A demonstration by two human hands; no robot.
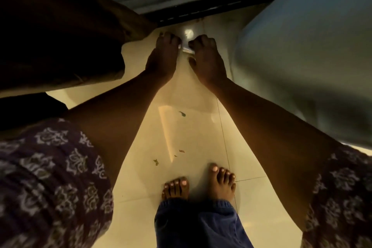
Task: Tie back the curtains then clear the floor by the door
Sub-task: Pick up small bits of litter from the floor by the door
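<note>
person bent over pale tile floor [193,169] by door track [203,9]. left hand [164,56] and right hand [207,60] both curled on small shiny object [188,49] between them; object unclear. dark curtain [60,26] at left, pale curtain [306,50] at right. leaf scraps [156,161] near bare feet [201,185].

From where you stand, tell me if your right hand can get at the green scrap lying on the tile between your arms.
Probably yes. The right hand is curled around a small shiny object together with the left hand, so it must let go first. The green scrap lies on bare floor with nothing covering it.
</note>
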